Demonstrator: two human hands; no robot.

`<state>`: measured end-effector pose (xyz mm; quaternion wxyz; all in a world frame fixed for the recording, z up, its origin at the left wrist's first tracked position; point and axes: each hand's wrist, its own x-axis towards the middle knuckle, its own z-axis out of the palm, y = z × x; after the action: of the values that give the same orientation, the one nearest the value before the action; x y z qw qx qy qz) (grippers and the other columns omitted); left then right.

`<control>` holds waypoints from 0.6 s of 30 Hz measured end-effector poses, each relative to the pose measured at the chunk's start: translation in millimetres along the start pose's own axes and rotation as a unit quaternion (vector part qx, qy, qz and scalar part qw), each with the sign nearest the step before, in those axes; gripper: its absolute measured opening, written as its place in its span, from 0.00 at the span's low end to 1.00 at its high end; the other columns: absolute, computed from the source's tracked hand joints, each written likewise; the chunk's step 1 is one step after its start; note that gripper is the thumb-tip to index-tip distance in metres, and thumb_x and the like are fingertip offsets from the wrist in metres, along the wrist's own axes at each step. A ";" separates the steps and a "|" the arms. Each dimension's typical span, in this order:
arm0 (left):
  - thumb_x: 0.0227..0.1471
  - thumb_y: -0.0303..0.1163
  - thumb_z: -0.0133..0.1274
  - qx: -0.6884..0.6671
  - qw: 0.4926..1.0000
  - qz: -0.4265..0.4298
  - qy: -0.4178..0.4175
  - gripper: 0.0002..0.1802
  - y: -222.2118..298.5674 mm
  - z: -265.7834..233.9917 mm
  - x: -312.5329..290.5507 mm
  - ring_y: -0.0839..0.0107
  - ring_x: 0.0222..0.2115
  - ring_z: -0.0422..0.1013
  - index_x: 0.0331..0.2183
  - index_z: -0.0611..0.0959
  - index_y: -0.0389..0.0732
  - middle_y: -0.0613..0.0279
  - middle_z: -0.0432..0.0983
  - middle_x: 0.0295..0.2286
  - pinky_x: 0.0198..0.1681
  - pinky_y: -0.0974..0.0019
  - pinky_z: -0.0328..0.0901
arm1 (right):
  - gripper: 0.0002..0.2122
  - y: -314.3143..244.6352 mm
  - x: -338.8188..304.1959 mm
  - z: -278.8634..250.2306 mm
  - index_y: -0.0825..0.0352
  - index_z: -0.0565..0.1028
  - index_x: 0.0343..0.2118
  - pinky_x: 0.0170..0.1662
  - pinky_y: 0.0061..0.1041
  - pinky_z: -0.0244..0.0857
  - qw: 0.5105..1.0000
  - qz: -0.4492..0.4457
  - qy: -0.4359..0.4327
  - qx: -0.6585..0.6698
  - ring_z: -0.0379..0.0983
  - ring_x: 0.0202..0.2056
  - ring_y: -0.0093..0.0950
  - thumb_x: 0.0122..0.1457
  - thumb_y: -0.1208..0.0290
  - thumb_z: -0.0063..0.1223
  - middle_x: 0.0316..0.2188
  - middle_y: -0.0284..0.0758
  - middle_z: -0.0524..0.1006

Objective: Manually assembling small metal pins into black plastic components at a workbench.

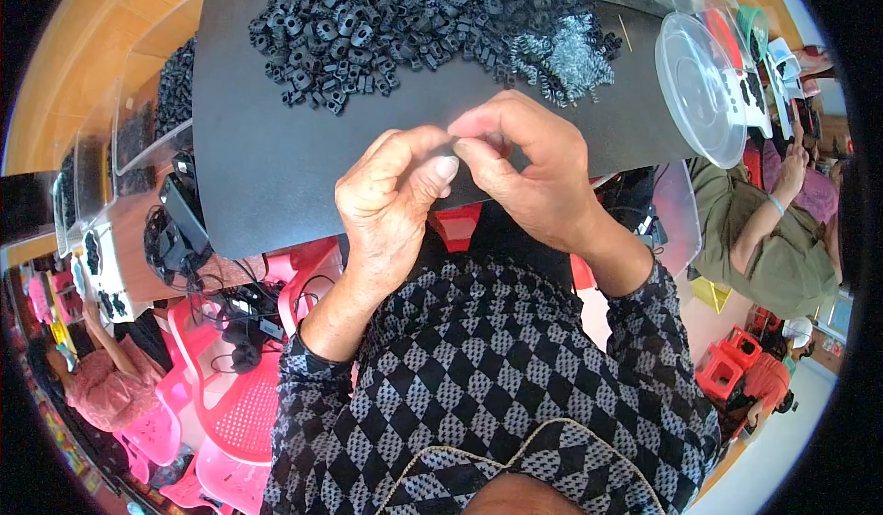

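My left hand (384,204) and my right hand (535,167) meet over the near part of the dark table (267,165). The right thumb and index finger are pinched together. Against their tips rests the left index finger, with the left thumb curled just below it. Whatever lies between the fingertips is too small and too covered to make out. Beyond the hands spreads a large heap of small black plastic parts (368,32), many with a round hole. At the heap's right edge lies a cluster of small silvery coil springs (575,60).
A clear round plastic lid (704,92) overhangs the table's right edge. Clear bins with black parts (175,87) stand at the left. Below them are a pink chair (235,391) and tangled dark cables (170,239). Other people sit at both sides, including one in olive clothing (773,239).
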<state>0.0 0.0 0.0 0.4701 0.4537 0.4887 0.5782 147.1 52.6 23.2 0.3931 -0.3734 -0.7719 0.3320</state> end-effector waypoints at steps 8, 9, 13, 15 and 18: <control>0.47 0.25 0.59 0.102 0.993 0.053 0.009 0.10 -8.8 1.6 1.0 0.82 0.22 0.68 0.34 0.80 0.32 0.65 0.73 0.27 0.26 0.79 0.64 | 0.04 4.9 -6.1 -1.7 0.68 0.73 0.28 0.24 0.23 0.62 0.998 -0.053 0.022 -0.007 0.68 0.21 0.25 0.48 0.80 0.55 0.21 0.33 0.71; 0.47 0.25 0.59 0.102 0.993 0.052 0.008 0.10 -9.5 1.9 1.4 0.82 0.22 0.68 0.34 0.80 0.32 0.65 0.73 0.27 0.26 0.79 0.64 | 0.04 4.6 -7.3 -2.6 0.68 0.73 0.28 0.24 0.23 0.62 0.998 -0.052 0.023 -0.008 0.68 0.21 0.25 0.48 0.80 0.55 0.21 0.33 0.71; 0.46 0.23 0.59 0.060 0.996 0.069 -0.002 0.08 -7.9 5.0 2.0 0.79 0.23 0.67 0.32 0.80 0.34 0.66 0.71 0.23 0.26 0.76 0.63 | 0.05 6.0 -8.8 -8.1 0.70 0.76 0.32 0.31 0.14 0.63 0.989 0.100 -0.025 0.105 0.68 0.28 0.14 0.50 0.82 0.55 0.29 0.29 0.75; 0.46 0.23 0.59 0.035 0.998 0.053 -0.005 0.08 -8.1 5.6 2.0 0.79 0.22 0.67 0.32 0.80 0.33 0.66 0.71 0.24 0.25 0.76 0.64 | 0.05 5.4 -7.5 -10.3 0.70 0.76 0.32 0.31 0.13 0.64 0.983 0.125 -0.034 0.131 0.68 0.29 0.13 0.51 0.82 0.55 0.29 0.28 0.75; 0.46 0.22 0.58 0.042 0.998 0.057 -0.005 0.08 -12.8 3.6 2.5 0.80 0.22 0.68 0.32 0.80 0.33 0.66 0.71 0.24 0.24 0.77 0.64 | 0.05 2.1 -4.7 -13.4 0.71 0.76 0.33 0.32 0.13 0.64 0.974 0.168 -0.067 0.138 0.69 0.30 0.13 0.52 0.81 0.55 0.29 0.27 0.75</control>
<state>4.5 4.0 -12.2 0.4196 0.5027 0.4838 0.5807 161.2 52.6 26.2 0.3272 -0.4165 -0.6694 0.5209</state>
